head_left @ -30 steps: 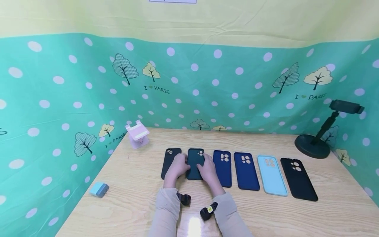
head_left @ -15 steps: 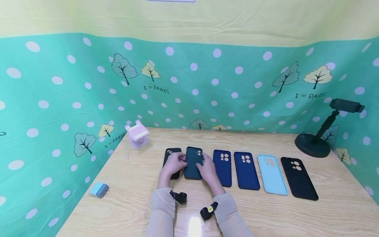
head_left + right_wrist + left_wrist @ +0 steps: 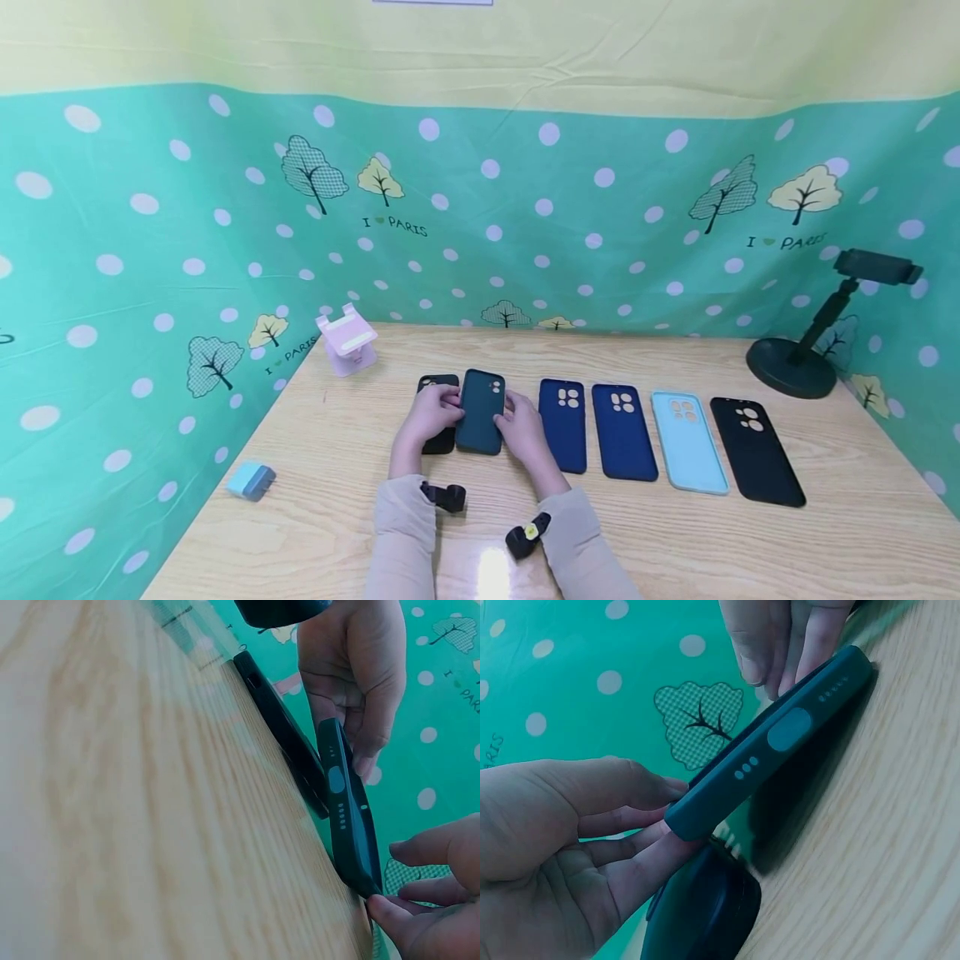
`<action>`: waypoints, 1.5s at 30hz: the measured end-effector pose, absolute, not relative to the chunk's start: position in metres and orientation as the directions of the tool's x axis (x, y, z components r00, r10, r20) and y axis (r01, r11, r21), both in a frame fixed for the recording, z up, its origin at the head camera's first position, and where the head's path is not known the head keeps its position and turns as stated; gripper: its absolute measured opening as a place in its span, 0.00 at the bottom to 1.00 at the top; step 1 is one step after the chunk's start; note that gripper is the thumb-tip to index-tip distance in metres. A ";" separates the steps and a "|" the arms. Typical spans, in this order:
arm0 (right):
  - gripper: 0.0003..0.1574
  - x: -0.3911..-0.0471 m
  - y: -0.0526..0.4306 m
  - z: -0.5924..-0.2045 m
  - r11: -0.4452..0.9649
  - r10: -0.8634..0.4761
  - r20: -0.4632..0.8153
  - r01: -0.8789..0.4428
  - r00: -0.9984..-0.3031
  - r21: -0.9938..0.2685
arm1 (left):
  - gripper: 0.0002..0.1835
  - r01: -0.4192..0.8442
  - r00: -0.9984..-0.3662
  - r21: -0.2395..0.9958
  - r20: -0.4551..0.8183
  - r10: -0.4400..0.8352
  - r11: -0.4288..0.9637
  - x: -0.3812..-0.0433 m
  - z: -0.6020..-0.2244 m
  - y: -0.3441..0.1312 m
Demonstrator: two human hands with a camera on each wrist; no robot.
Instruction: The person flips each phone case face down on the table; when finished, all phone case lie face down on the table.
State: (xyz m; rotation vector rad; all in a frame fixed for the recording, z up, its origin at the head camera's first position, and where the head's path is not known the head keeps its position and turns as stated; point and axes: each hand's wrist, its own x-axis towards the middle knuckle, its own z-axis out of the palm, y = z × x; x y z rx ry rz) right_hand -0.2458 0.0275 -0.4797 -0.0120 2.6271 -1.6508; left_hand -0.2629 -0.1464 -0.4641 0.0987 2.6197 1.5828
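Note:
A dark green phone case [image 3: 481,412] leans with its left edge lifted over a black phone case [image 3: 444,442]. On that left edge, my left hand [image 3: 429,414] pinches the rim between thumb and fingers, as the left wrist view shows with the green case's slotted end [image 3: 769,742] tilted. My right hand [image 3: 522,427] is at the opposite edge; in the right wrist view its thumb touches the green case's low corner [image 3: 364,881] while the other fingers stand apart from it. The left hand partly hides the black case.
Rightward lie two navy cases [image 3: 562,427] [image 3: 625,433], a light blue case [image 3: 690,443] and another black case [image 3: 757,452]. A pink stand [image 3: 348,340] and a blue charger [image 3: 252,481] are at left. A black stand [image 3: 792,369] rises at back right.
The green case has shifted left and tilted, its left edge rising over the black case. My left hand has moved left with it; the right hand has barely moved, and its grip has loosened.

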 end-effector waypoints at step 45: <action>0.30 -0.240 0.018 -0.480 0.249 -0.216 -0.006 -0.049 -0.976 -0.967 | 0.24 -0.006 -0.995 0.887 -0.049 0.081 0.463 -0.253 -0.433 -0.151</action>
